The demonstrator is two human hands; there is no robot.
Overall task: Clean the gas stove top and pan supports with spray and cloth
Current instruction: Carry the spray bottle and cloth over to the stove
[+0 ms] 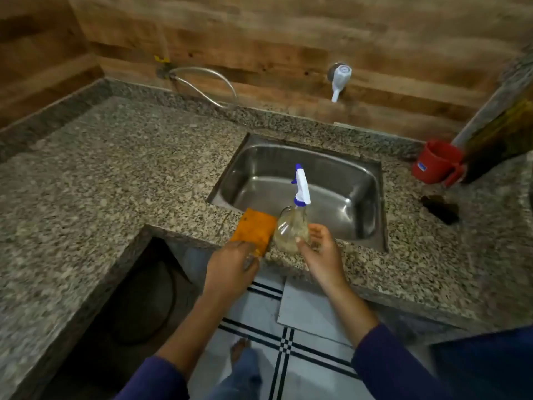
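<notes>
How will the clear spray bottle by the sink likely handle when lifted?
The clear plastic spray bottle with white-and-blue trigger looks mostly empty, so probably light. Its tall head over a small base may tip easily. The right hand holds its rounded belly, possibly slippery.

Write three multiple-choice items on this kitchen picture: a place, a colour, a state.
1. Where is the red mug? A on the counter, right of the sink; B in the sink; C on a shelf.
2. What colour is the cloth? A green; B orange; C white.
3. What is the left hand doing? A hanging idle; B holding the mug; C gripping the cloth.
Key: 1 A, the mug stands on the counter right of the sink. 2 B, the cloth is orange. 3 C, its fingers curl over the cloth's near edge.
</notes>
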